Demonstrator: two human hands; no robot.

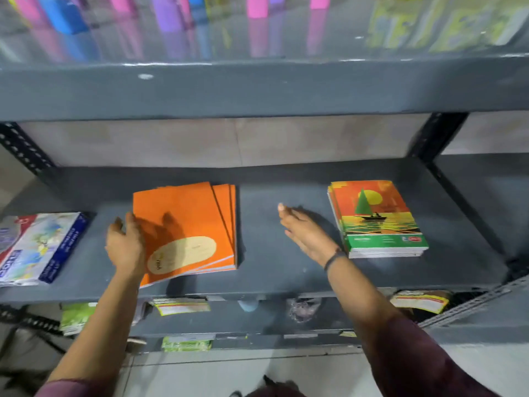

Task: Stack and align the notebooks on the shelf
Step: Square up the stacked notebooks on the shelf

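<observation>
A pile of orange notebooks (189, 224) lies on the grey middle shelf (272, 276), fanned out so the lower ones stick out to the right. My left hand (126, 245) presses flat against the pile's left edge with fingers spread, touching the top notebook. My right hand (306, 233) hovers open above the bare shelf between the orange pile and a neat stack of notebooks with a sailboat cover (378, 219) on the right. It holds nothing.
A wrapped pack of white and blue booklets (37, 247) lies at the shelf's left end. Coloured bottles (257, 7) stand on the shelf above. Black slotted uprights (438, 136) frame the shelf. Packets (183, 306) fill the lower shelves.
</observation>
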